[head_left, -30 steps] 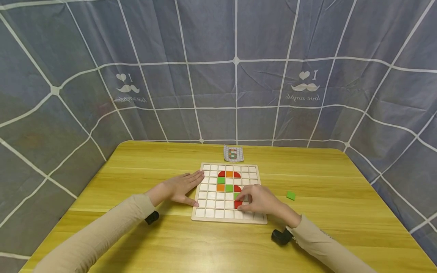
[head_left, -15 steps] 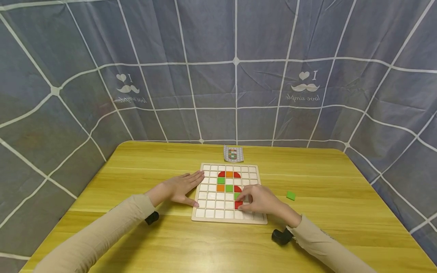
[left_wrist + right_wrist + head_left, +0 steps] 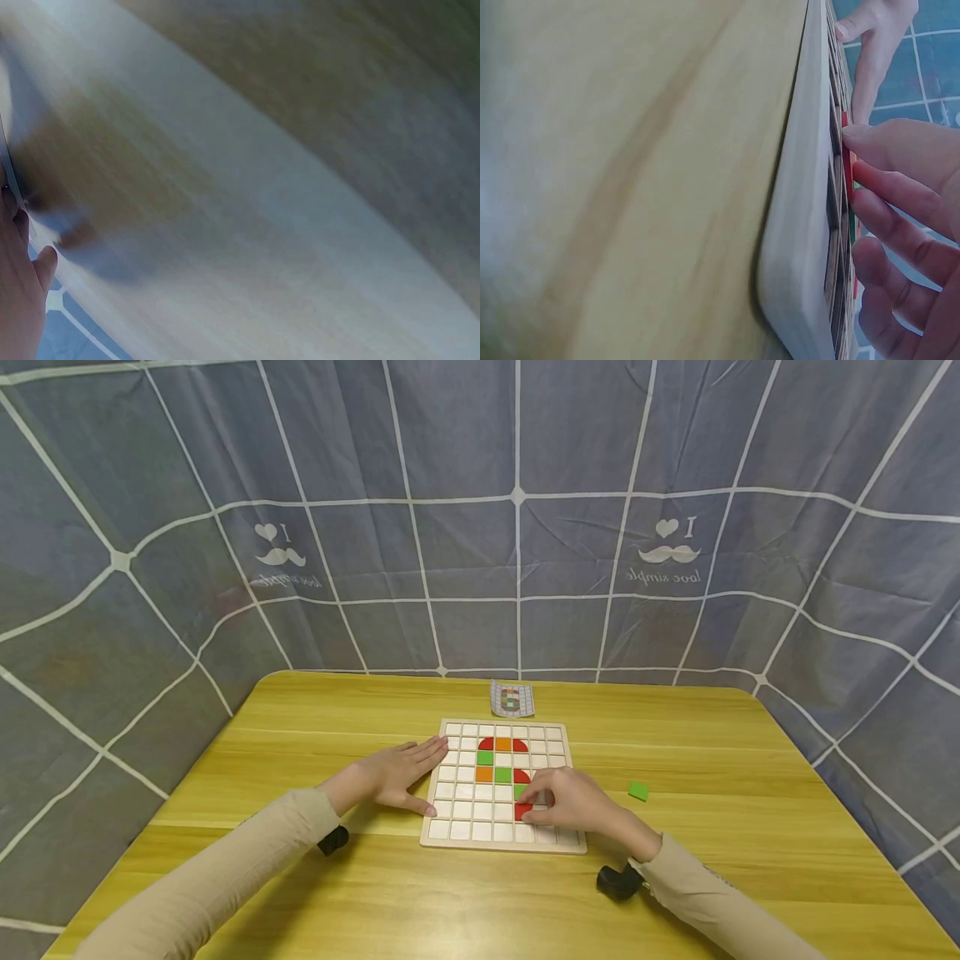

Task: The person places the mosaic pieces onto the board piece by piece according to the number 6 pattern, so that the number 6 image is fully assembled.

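A wooden grid board (image 3: pixel 502 847) lies on the table. My left hand (image 3: pixel 397 774) is spread flat, its thumb and fingertips touching the board's left edge. With thumb and fingers my right hand (image 3: pixel 573 797) pinches a red tile (image 3: pixel 521 812) at a cell in the lower right part of the grid. In the right wrist view this red tile (image 3: pixel 847 161) stands slightly above the grid at the thumb tip. Above it sit a green tile (image 3: pixel 520 792), partly hidden by the fingers, and a red rounded tile (image 3: pixel 521 776). More red, orange and green tiles fill cells further up.
A loose green square tile (image 3: pixel 638 792) lies on the table to the right of the board. Behind the board is a small card (image 3: pixel 512 699) with a coloured grid pattern. A grey checked curtain (image 3: pixel 465 552) surrounds the table's back and sides.
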Action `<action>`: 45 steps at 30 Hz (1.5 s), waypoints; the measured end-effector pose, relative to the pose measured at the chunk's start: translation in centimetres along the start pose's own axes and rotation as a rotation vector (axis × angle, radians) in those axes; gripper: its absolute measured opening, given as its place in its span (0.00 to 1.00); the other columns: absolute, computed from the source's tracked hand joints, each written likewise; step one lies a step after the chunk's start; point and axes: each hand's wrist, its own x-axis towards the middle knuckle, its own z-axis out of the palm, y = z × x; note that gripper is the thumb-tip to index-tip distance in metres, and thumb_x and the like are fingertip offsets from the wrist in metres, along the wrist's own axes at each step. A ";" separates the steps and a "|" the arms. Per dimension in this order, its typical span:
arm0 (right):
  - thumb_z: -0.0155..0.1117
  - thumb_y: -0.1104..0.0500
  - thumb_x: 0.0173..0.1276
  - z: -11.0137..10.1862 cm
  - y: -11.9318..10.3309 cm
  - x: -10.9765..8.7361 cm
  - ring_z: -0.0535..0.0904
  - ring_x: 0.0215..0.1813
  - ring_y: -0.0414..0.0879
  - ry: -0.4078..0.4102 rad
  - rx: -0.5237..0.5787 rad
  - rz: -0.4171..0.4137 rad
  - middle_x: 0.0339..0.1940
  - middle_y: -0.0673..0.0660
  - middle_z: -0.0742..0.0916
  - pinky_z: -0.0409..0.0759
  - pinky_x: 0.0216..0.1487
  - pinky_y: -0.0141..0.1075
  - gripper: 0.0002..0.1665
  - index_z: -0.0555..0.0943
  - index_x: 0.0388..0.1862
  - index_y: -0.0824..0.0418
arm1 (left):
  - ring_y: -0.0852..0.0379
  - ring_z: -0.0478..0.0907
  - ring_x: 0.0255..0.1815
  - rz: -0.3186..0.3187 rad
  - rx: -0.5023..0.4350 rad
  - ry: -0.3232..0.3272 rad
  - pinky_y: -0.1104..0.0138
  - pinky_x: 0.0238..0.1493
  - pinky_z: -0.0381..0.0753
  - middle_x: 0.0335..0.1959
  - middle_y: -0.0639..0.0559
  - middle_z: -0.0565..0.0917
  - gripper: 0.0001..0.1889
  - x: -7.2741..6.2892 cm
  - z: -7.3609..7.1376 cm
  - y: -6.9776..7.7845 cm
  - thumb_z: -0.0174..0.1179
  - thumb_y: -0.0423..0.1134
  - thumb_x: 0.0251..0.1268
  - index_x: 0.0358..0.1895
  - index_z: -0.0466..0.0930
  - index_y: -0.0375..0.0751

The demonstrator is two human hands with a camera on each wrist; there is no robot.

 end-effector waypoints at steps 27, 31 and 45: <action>0.73 0.56 0.58 -3.4 3.1 -3.0 0.68 0.20 0.30 0.117 0.003 0.103 0.31 0.46 0.85 0.69 0.20 0.26 0.09 0.87 0.38 0.55 | 0.48 0.40 0.80 -0.013 -0.006 0.004 0.54 0.78 0.50 0.80 0.43 0.39 0.56 -0.1 -0.1 0.3 0.48 0.73 0.59 0.78 0.38 0.38; 0.74 0.56 0.56 -4.0 3.7 -3.9 0.69 0.22 0.30 0.149 -0.020 0.134 0.31 0.46 0.85 0.69 0.22 0.26 0.10 0.87 0.38 0.55 | 0.47 0.40 0.80 -0.012 -0.008 0.005 0.54 0.78 0.50 0.80 0.43 0.39 0.55 -0.1 -0.1 0.3 0.49 0.73 0.59 0.77 0.39 0.38; 0.75 0.55 0.55 -5.0 7.0 -8.2 0.74 0.31 0.35 0.204 -0.069 0.232 0.36 0.46 0.87 0.74 0.30 0.28 0.10 0.87 0.37 0.52 | 0.47 0.40 0.80 -0.014 -0.009 0.004 0.54 0.78 0.50 0.80 0.42 0.39 0.56 -0.2 -0.1 0.2 0.49 0.73 0.59 0.77 0.39 0.38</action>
